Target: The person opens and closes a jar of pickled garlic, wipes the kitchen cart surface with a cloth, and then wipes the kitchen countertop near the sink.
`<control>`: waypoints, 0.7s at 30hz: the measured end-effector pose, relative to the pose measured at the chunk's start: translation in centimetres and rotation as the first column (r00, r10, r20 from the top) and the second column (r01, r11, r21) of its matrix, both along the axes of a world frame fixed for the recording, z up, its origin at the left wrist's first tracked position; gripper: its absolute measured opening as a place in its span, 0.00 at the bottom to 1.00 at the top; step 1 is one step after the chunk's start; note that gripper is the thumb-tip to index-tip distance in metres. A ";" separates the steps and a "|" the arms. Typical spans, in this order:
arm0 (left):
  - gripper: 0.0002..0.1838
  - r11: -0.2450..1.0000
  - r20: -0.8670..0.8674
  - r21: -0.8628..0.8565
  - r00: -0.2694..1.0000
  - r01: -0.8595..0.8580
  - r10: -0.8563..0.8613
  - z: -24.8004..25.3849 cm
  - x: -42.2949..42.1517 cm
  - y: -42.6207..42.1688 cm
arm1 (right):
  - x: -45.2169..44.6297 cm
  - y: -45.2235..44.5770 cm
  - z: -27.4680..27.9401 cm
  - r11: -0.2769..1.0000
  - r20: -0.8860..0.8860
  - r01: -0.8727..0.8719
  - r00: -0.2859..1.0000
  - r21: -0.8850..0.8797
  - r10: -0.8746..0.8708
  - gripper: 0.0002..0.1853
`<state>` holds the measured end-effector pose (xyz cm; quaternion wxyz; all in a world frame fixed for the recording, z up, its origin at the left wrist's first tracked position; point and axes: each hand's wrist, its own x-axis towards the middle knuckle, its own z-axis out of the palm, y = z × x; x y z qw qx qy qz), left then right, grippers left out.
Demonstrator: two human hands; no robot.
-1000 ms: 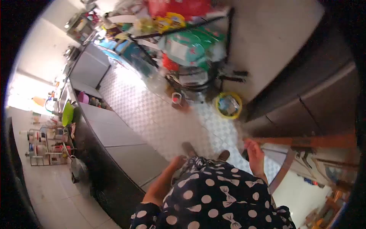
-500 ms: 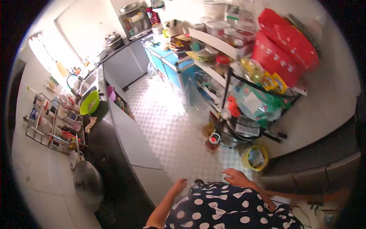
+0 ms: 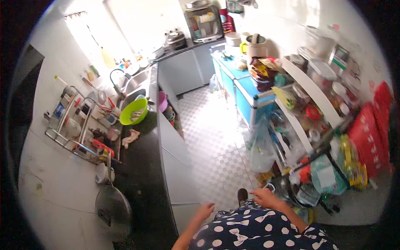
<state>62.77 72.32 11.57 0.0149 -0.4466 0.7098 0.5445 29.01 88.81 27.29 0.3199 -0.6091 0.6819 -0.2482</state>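
Low in the view, my left hand (image 3: 205,211) hangs in front of the polka-dot clothing (image 3: 250,227), near the pale cabinet doors (image 3: 179,175). Its fingers are blurred and partly bunched, so its grip is unclear. My right hand (image 3: 266,198) is raised over the checkered floor (image 3: 225,166), fingers apart, with nothing seen in it. Beside it on the right is the loaded rack with a green bag (image 3: 329,175). One dark shoe (image 3: 242,196) shows between the hands.
Left, a dark counter (image 3: 143,183) bears a green basin (image 3: 134,112), a round lid (image 3: 113,212) and a wire rack (image 3: 79,125), with a sink (image 3: 139,81) beyond. Ahead stand a rice cooker (image 3: 176,39) and a blue cabinet (image 3: 243,93). Right, a red bag (image 3: 368,133) hangs over shelves.
The view has swung left and forward, bringing the sink and blue cabinet nearer the middle. The rack and red bag have shifted right. My right hand has come inward from the side.
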 end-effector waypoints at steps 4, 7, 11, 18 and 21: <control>0.21 0.996 0.149 0.055 0.987 -0.074 0.065 -2.5 3.3 -3.2 | -4.7 -8.2 1.0 0.996 0.026 -0.084 0.996 0.039 0.083 0.19; 0.21 0.983 0.251 0.134 0.964 -0.129 0.092 -1.5 4.5 -4.3 | -7.3 -14.7 0.5 0.980 -0.030 -0.198 0.980 0.017 0.198 0.20; 0.25 0.862 0.303 -0.415 0.937 0.292 -0.172 -10.0 6.6 -4.9 | -8.6 -23.0 2.0 0.972 0.005 -0.233 0.973 0.021 0.233 0.20; 0.27 0.942 0.035 0.214 0.966 -0.259 0.257 -14.2 2.0 -14.0 | -8.8 -37.2 2.7 0.928 0.121 -0.362 0.928 0.082 0.352 0.20; 0.28 0.989 0.082 0.134 0.996 -0.057 0.047 -13.8 -0.4 -23.0 | -10.1 -42.7 1.1 0.948 0.117 -0.313 0.945 0.059 0.305 0.20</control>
